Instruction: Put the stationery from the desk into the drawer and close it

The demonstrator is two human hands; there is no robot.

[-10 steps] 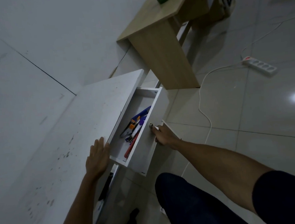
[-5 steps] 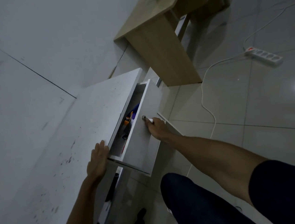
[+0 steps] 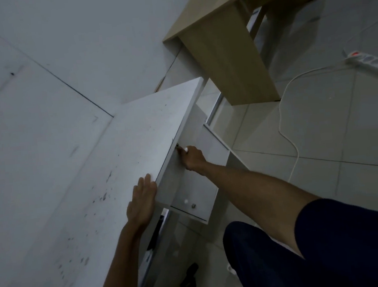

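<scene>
Under the front edge of the white surface (image 3: 99, 174), the drawer (image 3: 190, 143) sits pushed in, its contents hidden. Right hand (image 3: 192, 158) grips the drawer's small knob (image 3: 180, 148). Left hand (image 3: 142, 200) lies flat and open on the surface's edge. No readable writing shows anywhere.

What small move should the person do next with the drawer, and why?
Probably let go of the small metal knob. The white drawer front looks pushed in under the white desk top, no stationery shows, and the right hand grips the knob while the left hand lies flat on the desk edge.
</scene>
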